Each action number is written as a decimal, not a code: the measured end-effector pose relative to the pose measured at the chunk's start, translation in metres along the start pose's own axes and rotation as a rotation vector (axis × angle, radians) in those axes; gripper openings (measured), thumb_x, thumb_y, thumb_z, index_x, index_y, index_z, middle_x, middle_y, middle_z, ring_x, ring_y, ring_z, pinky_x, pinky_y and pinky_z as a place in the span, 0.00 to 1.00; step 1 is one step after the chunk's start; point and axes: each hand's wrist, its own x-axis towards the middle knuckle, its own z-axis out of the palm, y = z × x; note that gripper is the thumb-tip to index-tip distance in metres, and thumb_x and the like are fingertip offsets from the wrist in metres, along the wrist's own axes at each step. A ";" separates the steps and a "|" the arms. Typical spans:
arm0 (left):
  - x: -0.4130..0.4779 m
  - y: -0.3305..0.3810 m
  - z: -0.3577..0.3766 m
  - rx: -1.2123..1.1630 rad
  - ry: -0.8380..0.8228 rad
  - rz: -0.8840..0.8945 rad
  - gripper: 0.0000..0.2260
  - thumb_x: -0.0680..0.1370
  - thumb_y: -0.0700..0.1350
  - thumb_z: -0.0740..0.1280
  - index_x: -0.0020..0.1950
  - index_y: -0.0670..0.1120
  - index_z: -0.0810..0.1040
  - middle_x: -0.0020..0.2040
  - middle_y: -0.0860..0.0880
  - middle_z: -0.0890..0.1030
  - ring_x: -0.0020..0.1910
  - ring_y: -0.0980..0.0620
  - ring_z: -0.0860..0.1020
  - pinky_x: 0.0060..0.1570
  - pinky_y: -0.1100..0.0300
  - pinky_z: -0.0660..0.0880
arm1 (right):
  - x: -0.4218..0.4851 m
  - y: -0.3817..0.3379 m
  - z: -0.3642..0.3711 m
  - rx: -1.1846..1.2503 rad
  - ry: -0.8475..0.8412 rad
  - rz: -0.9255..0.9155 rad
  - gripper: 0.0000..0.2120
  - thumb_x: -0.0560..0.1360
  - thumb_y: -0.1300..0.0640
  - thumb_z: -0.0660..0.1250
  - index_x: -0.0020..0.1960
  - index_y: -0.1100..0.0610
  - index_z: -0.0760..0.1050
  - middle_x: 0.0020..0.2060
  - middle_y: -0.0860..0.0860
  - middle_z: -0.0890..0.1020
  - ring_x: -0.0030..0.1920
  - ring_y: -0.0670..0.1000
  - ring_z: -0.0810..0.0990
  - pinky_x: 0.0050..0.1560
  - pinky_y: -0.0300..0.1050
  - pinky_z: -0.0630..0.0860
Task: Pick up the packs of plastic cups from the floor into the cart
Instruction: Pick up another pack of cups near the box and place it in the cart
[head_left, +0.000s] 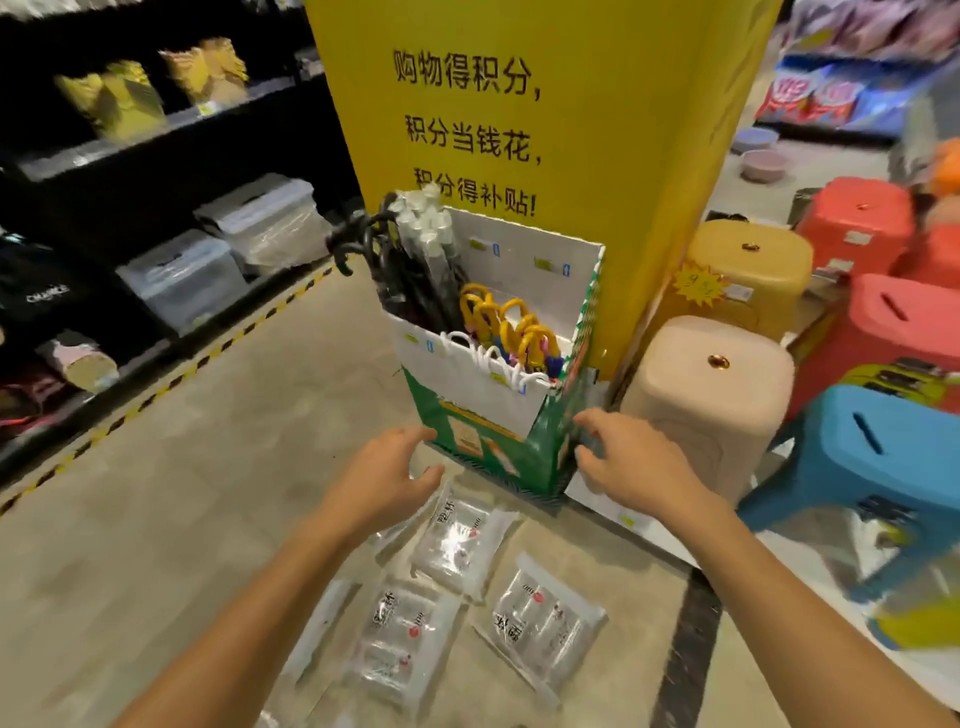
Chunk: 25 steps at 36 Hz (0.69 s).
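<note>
Both my hands are out in front of me in the lower middle of the frame, and neither holds anything. My left hand hangs with fingers loosely spread above the farthest pack. My right hand is spread too, close to the corner of the green-and-white box of umbrellas; I cannot tell whether it touches it. The packs of plastic cups lie on the floor below my hands, at lower centre, at least four of them close together. No cart shows anywhere in the frame. As I judge it, the work has hardly begun: every pack I can see is yet to be lifted.
</note>
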 end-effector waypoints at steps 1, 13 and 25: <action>0.011 -0.001 0.004 -0.010 -0.014 0.020 0.21 0.79 0.52 0.63 0.72 0.50 0.69 0.69 0.50 0.74 0.67 0.52 0.71 0.65 0.55 0.69 | 0.004 0.003 0.004 0.017 -0.004 0.029 0.21 0.83 0.47 0.61 0.75 0.47 0.69 0.63 0.50 0.82 0.60 0.55 0.82 0.53 0.56 0.83; 0.126 -0.025 0.125 -0.037 -0.338 0.236 0.25 0.79 0.52 0.64 0.75 0.51 0.64 0.70 0.46 0.72 0.67 0.46 0.72 0.65 0.49 0.70 | 0.003 0.054 0.119 0.293 -0.021 0.540 0.23 0.83 0.49 0.62 0.77 0.47 0.66 0.69 0.52 0.78 0.67 0.57 0.78 0.61 0.54 0.77; 0.185 -0.087 0.356 0.008 -0.535 0.228 0.26 0.80 0.49 0.63 0.77 0.53 0.61 0.72 0.46 0.68 0.68 0.46 0.70 0.63 0.54 0.67 | 0.026 0.130 0.363 0.531 -0.137 0.752 0.24 0.83 0.48 0.62 0.79 0.48 0.65 0.68 0.54 0.78 0.65 0.57 0.79 0.64 0.55 0.78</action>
